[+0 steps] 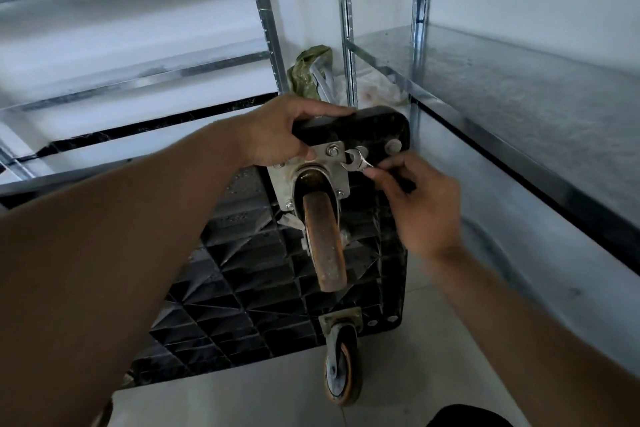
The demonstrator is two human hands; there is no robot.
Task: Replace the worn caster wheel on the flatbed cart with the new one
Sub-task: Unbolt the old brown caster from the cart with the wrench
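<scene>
1. While the flatbed cart (277, 288) stands tipped up with its ribbed black underside facing the camera, the left hand (280, 135) clasps its upper edge. The fingers are curled over the top, just beside the caster's mounting plate (341, 180).
2. The right hand (419, 204) pinches a small open-ended wrench (358, 165) between thumb and fingertips. The silver head of the wrench lies at the upper right corner of the plate (whether it is actually seated on a bolt there I cannot tell, the spot being small and slightly blurred).
3. The worn caster wheel (325, 239) is mounted on the cart, held in its fork under the plate. Its rust-brown tread points towards the camera, and it sits lower than both hands and between them.
4. A nut with a washer (333, 150) shows on the top of the plate, just left of the wrench head. A round fastener (393, 146) sits in the cart's corner to the right of it.
5. A second caster (341, 374), orange-rimmed with a grey hub, is fixed at the cart's lower corner, down by the pale floor (242, 399).
6. Metal shelving (519, 97) stands to the right and behind, close to the cart, and a crumpled green bag (306, 74) shows behind the cart's top edge.
</scene>
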